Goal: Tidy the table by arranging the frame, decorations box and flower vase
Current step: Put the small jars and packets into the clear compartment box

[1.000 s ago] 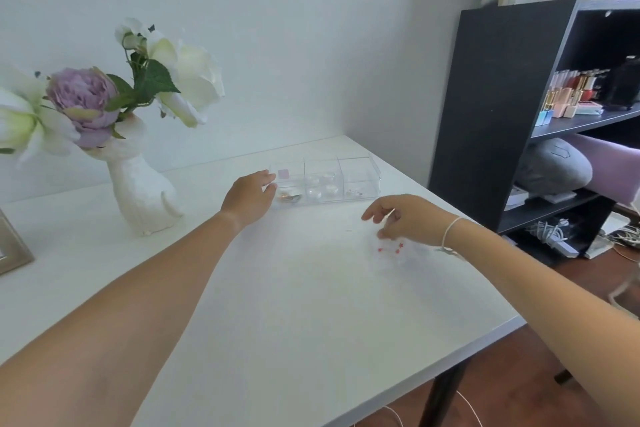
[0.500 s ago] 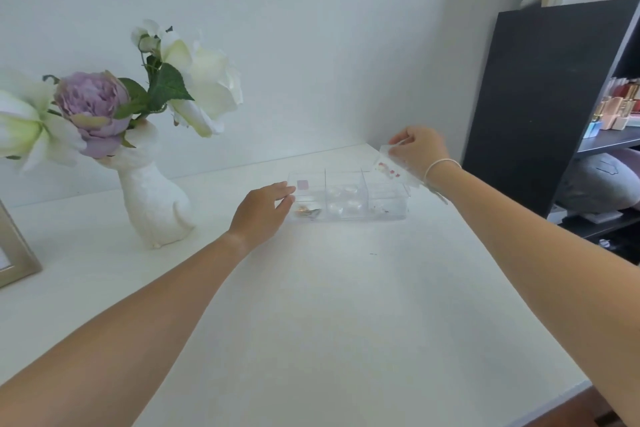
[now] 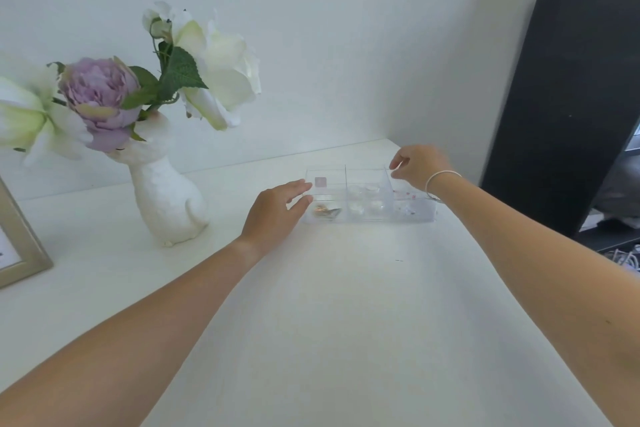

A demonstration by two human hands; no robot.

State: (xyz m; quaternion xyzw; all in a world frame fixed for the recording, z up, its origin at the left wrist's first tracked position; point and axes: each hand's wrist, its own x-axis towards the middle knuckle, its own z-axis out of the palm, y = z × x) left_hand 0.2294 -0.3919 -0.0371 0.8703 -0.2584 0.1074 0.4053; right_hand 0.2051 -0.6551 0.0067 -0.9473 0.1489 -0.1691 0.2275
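A wide white worktop [image 3: 346, 322] against a pale wall fills the scene, with a tall black shelving unit [image 3: 568, 107] standing off beyond the right hand [image 3: 420, 166]. Two bare forearms reach forward across the surface from the near edge. Well left of the left hand [image 3: 275, 213], a white ceramic rabbit-shaped flower vase [image 3: 166, 198] stands upright holding white and lilac artificial blooms; farther left still, the corner of a silver-grey picture frame [image 3: 20, 243] shows at the picture's edge. Between the two hands lies a clear plastic three-compartment decorations box [image 3: 369, 201], holding small trinkets too blurred to identify. The left hand rests loosely open, fingers extended and slightly spread, its fingertips [image 3: 304, 189] touching the box's left end without closing on it. The right hand, a thin white bracelet [image 3: 438, 178] at the wrist, hovers palm down over the box's right compartment, thumb and forefinger pinched near a thin clear sheet with red dots; whether it grips that sheet cannot be told.
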